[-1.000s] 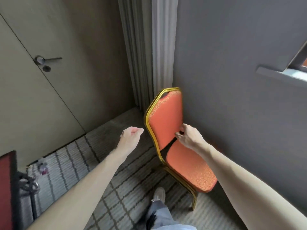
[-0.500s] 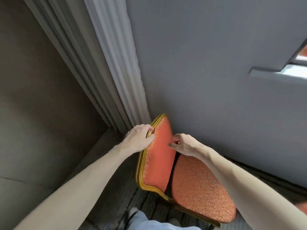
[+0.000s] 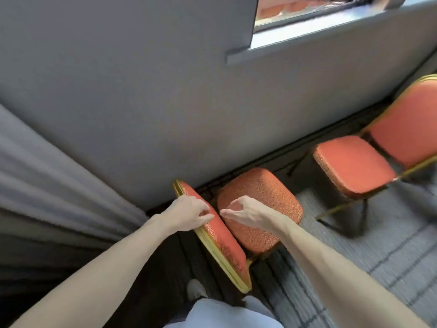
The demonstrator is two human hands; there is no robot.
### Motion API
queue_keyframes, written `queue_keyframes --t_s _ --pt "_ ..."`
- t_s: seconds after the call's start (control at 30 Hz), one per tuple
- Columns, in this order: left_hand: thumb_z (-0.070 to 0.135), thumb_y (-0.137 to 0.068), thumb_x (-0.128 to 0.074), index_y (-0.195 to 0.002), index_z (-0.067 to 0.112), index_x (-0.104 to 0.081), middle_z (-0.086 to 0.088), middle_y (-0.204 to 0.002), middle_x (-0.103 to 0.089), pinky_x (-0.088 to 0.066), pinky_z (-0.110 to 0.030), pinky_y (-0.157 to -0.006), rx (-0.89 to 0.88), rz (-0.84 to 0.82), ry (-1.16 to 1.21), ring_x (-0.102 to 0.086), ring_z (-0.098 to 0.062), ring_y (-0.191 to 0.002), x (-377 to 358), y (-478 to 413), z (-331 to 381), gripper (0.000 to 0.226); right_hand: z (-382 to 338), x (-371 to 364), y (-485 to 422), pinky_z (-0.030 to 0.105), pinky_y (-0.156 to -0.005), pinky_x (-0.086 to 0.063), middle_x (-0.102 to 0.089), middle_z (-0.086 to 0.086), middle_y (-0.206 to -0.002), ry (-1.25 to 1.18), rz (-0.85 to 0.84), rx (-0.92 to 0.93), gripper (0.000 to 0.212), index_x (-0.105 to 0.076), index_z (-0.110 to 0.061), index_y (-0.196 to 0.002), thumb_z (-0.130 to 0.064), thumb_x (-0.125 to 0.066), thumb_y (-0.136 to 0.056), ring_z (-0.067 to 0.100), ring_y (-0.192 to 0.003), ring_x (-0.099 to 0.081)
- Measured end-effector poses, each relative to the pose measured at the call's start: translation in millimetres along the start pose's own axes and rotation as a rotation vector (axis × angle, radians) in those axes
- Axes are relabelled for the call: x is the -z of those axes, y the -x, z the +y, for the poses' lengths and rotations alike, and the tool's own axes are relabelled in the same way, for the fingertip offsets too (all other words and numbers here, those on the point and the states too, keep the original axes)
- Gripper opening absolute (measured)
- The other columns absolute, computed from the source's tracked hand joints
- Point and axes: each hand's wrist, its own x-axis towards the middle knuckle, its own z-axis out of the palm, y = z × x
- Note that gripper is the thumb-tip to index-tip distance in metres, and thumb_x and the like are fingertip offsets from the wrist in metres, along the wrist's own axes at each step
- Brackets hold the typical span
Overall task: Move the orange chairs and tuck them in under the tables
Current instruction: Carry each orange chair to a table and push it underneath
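The nearest orange chair (image 3: 267,192) stood on the grey striped carpet (image 3: 383,247) close against the grey wall (image 3: 142,91). It was just below the middle of the view, with its seat toward 3 o'clock and its gold-framed backrest (image 3: 222,242) toward 9 o'clock, seen almost edge-on. The left grip (image 3: 189,214) was clamped on the top rail of that backrest, the palm over the gold frame and the fingers curled onto the orange front face. The right grip (image 3: 248,213) hung over the seat just beside the backrest. Its fingers were loosely curled with nothing in them and its thumb pointed toward 9 o'clock. Whether the thumb tip touched the fabric could not be told.

A second orange chair (image 3: 352,164) stood at 3 o'clock from the first, apart from it, also near the wall. A pale grey curtain (image 3: 47,185) hung in folds at 9 o'clock, and a window ledge (image 3: 331,29) ran along the wall at 1 o'clock. At 6 o'clock a shoe (image 3: 196,288) and light trousers (image 3: 224,313) showed behind the backrest.
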Motion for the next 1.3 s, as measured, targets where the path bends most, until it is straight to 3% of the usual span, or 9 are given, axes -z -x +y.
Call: queue_keyframes --t_s 0.1,0.2,0.33,0.5,0.87,0.97,1.1,1.2,1.3 --pt "0.053 -0.098 -0.044 -0.106 0.024 -0.073 0.007 -0.097 -0.072 -0.045 -0.028 -0.071 -0.138 -0.076 -0.043 -0.065 -0.015 -0.088 -5.8 1.1 9.4 0.041 -16.2 -37.4 26.9 0.029 -0.079 -0.056 -0.074 -0.003 -0.097 -0.107 0.017 -0.043 0.052 -0.071 -0.022 -0.108 -0.066 -0.054 -0.086 0.011 -0.088 -0.069" --pt "0.045 -0.102 -0.037 -0.085 0.025 -0.065 0.006 -0.084 -0.065 -0.045 -0.030 -0.066 -0.229 -0.106 -0.249 -0.057 -0.016 -0.073 -10.3 4.8 12.9 0.038 -21.3 -86.3 52.2 0.036 -0.090 -0.053 -0.067 -0.001 -0.121 -0.102 0.108 -0.112 0.051 -0.062 -0.023 -0.127 -0.055 -0.055 -0.088 0.017 -0.104 -0.064" --pt "0.037 -0.102 -0.031 -0.087 0.020 -0.065 0.000 -0.086 -0.066 -0.042 -0.034 -0.068 -0.321 0.017 -0.432 -0.066 -0.025 -0.083 -30.1 13.6 17.8 0.041 -25.0 -146.8 81.8 0.036 -0.091 -0.049 -0.064 0.000 -0.125 -0.197 0.321 -0.180 0.049 -0.053 -0.027 -0.136 -0.040 -0.056 -0.089 0.021 -0.106 -0.059" --pt "0.054 -0.100 -0.033 -0.075 0.018 -0.067 0.001 -0.071 -0.068 -0.051 -0.034 -0.068 -0.364 -0.034 -0.249 -0.065 -0.022 -0.069 -47.7 54.6 20.9 0.056 -47.3 -219.1 117.1 0.045 -0.091 -0.052 -0.062 0.002 -0.118 -0.280 0.562 -0.339 0.052 -0.050 -0.030 -0.137 -0.038 -0.061 -0.087 0.021 -0.103 -0.059" --pt "0.041 -0.103 -0.041 -0.093 0.017 -0.070 -0.002 -0.089 -0.073 -0.055 -0.038 -0.072 -0.404 -0.124 -0.121 -0.067 -0.021 -0.078 -78.2 147.8 -68.2 0.039 -138.3 -270.8 71.4 0.045 -0.099 -0.039 -0.052 0.010 -0.128 0.172 0.447 -0.459 0.047 -0.052 -0.022 -0.129 -0.035 -0.067 -0.086 0.031 -0.119 -0.044" --pt "0.044 -0.103 -0.030 -0.083 0.020 -0.064 0.002 -0.081 -0.070 -0.051 -0.038 -0.068 -0.431 0.067 -0.012 -0.065 -0.021 -0.075 -85.5 160.8 -90.8 0.046 -154.5 -288.9 54.6 0.041 -0.094 -0.037 -0.058 0.009 -0.120 0.326 0.531 -0.404 0.036 -0.058 -0.017 -0.119 -0.027 -0.063 -0.086 0.029 -0.114 -0.045" --pt "0.027 -0.098 -0.033 -0.066 0.022 -0.048 0.003 -0.063 -0.059 -0.039 -0.035 -0.059 -0.483 0.176 -0.049 -0.058 -0.022 -0.060 -93.5 159.6 -79.0 0.035 -163.7 -282.6 48.7 0.038 -0.089 -0.037 -0.066 0.002 -0.103 0.199 0.572 -0.499 0.018 -0.063 -0.021 -0.101 -0.029 -0.056 -0.086 0.025 -0.106 -0.048" --pt "0.025 -0.095 -0.027 -0.060 0.025 -0.047 0.002 -0.053 -0.057 -0.033 -0.030 -0.048 -0.536 0.188 -0.126 -0.057 -0.021 -0.047 -91.5 151.7 -68.9 0.040 -173.0 -259.1 62.0 0.038 -0.090 -0.040 -0.048 -0.002 -0.079 0.123 0.495 -0.563 0.020 -0.065 -0.020 -0.099 -0.034 -0.055 -0.090 0.023 -0.100 -0.050" --pt "0.036 -0.096 -0.028 -0.054 0.025 -0.046 0.002 -0.052 -0.060 -0.038 -0.027 -0.044 -0.610 0.195 -0.089 -0.056 -0.018 -0.043 -74.5 142.1 -64.7 0.047 -178.0 -245.8 73.8 0.036 -0.080 -0.045 -0.047 0.002 -0.088 0.056 0.465 -0.641 0.025 -0.065 -0.019 -0.102 -0.038 -0.062 -0.086 0.024 -0.093 -0.055"
